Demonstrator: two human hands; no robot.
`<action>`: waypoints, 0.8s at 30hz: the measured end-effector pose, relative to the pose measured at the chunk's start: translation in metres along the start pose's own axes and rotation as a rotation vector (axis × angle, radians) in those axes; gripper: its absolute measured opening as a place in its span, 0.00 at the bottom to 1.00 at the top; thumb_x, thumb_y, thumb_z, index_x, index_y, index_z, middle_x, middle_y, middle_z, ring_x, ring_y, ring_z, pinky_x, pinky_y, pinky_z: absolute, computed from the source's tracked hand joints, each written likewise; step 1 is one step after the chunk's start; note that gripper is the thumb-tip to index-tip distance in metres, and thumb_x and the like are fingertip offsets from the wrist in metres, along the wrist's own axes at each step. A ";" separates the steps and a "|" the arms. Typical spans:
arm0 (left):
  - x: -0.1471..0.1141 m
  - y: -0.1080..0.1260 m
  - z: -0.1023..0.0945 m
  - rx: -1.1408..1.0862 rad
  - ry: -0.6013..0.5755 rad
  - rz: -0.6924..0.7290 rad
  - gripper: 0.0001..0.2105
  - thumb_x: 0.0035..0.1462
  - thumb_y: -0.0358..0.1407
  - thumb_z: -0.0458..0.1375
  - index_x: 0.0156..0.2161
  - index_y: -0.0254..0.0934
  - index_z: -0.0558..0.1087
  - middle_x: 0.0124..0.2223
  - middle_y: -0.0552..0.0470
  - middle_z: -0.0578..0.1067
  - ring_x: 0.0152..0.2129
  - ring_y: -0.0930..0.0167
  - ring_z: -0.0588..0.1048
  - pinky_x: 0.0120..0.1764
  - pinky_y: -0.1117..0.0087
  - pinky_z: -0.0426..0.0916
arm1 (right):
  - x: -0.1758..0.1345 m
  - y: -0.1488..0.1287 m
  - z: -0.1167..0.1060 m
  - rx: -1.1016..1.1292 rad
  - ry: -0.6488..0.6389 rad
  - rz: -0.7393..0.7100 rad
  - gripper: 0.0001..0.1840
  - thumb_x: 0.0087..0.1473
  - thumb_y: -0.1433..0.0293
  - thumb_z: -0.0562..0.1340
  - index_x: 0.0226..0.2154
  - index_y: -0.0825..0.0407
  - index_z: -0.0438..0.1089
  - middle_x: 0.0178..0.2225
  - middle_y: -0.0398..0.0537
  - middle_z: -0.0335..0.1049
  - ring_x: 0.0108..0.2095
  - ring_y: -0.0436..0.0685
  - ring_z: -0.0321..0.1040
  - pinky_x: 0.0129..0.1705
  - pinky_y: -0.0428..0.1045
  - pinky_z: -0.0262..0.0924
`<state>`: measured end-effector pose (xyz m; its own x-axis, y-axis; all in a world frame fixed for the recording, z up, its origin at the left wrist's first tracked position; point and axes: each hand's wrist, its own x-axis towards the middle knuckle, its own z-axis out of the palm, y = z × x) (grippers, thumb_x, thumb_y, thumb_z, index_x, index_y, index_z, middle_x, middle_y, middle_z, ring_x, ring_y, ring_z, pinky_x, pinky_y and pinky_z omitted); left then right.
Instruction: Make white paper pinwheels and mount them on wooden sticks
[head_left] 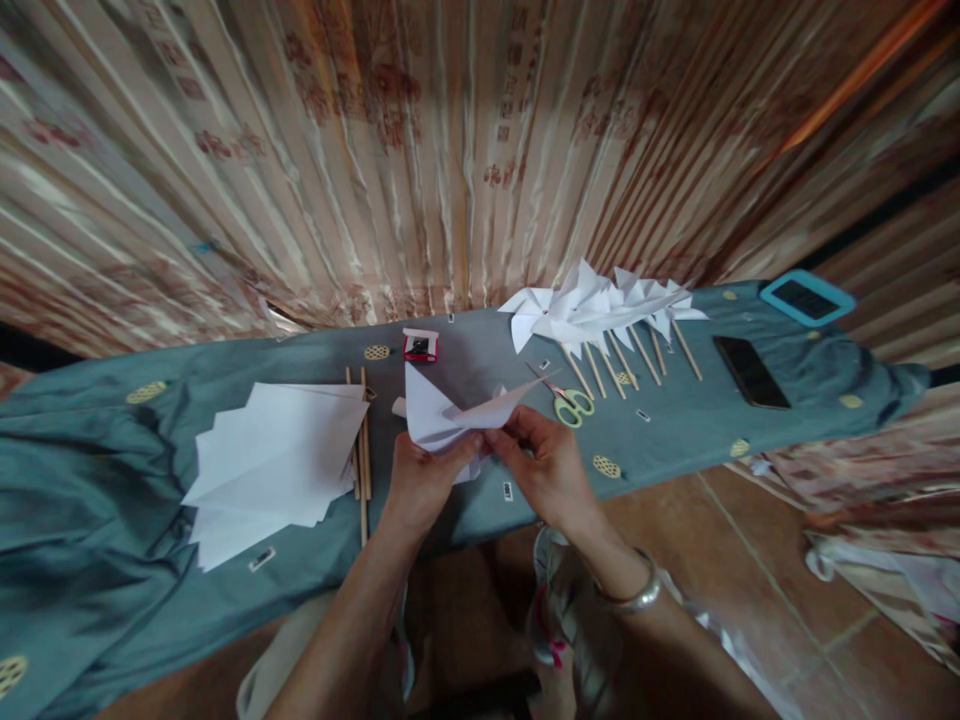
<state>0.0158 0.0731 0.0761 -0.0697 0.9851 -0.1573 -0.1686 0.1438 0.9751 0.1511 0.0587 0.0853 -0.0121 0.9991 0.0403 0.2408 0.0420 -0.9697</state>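
A white paper pinwheel (442,415), partly folded with its points standing up, is held above the table between both hands. My left hand (424,475) pinches its lower left side, thumb on top. Close beside, my right hand (547,465) has thumb and fingers closed at the paper's lower right edge; whether a small pin is between them cannot be made out. Green-handled scissors (574,406) lie just beyond the right hand. A small red-and-white box (421,346) with dark contents sits behind the paper. Several wooden sticks (364,440) lie left of my left hand.
A fanned stack of white paper sheets (277,460) lies at the left on the green tablecloth (465,350). Several pinwheels on sticks (577,310) overlap at the back right. Farther right are a dark phone (751,371) and a blue-framed device (808,297). A patterned curtain (450,150) hangs behind.
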 end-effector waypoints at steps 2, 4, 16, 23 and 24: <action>0.000 -0.001 0.000 0.020 0.000 0.007 0.11 0.38 0.35 0.66 0.30 0.33 0.78 0.30 0.50 0.81 0.28 0.66 0.78 0.35 0.67 0.74 | 0.000 0.000 0.000 -0.044 0.014 -0.007 0.08 0.56 0.66 0.59 0.30 0.52 0.69 0.27 0.44 0.70 0.28 0.52 0.66 0.34 0.48 0.62; 0.000 -0.001 0.000 0.042 0.001 0.013 0.11 0.38 0.35 0.66 0.30 0.33 0.79 0.29 0.50 0.81 0.28 0.66 0.78 0.34 0.67 0.74 | 0.000 0.001 0.000 -0.077 0.025 -0.007 0.07 0.56 0.66 0.59 0.30 0.51 0.70 0.27 0.44 0.70 0.29 0.52 0.66 0.34 0.48 0.62; 0.002 -0.005 0.000 0.006 -0.021 -0.002 0.09 0.39 0.34 0.66 0.30 0.33 0.79 0.27 0.52 0.80 0.26 0.67 0.77 0.31 0.69 0.73 | -0.002 -0.001 0.000 -0.154 0.033 -0.020 0.07 0.57 0.67 0.57 0.32 0.51 0.70 0.27 0.45 0.71 0.32 0.54 0.70 0.37 0.48 0.63; 0.003 -0.006 0.001 0.056 0.016 -0.034 0.12 0.38 0.36 0.67 0.32 0.34 0.79 0.30 0.50 0.81 0.29 0.64 0.78 0.34 0.66 0.74 | -0.002 -0.003 0.001 -0.178 0.082 -0.022 0.07 0.56 0.67 0.58 0.33 0.50 0.71 0.27 0.45 0.71 0.33 0.55 0.69 0.37 0.48 0.61; 0.003 -0.006 0.001 0.062 0.020 -0.030 0.12 0.38 0.36 0.67 0.32 0.34 0.79 0.30 0.50 0.81 0.30 0.63 0.78 0.34 0.65 0.74 | -0.002 -0.004 0.001 -0.185 0.090 -0.018 0.07 0.56 0.67 0.58 0.33 0.50 0.71 0.26 0.45 0.72 0.33 0.56 0.69 0.36 0.48 0.61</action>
<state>0.0172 0.0750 0.0703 -0.0851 0.9783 -0.1888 -0.1100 0.1791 0.9777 0.1494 0.0565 0.0886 0.0671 0.9940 0.0868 0.4158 0.0512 -0.9080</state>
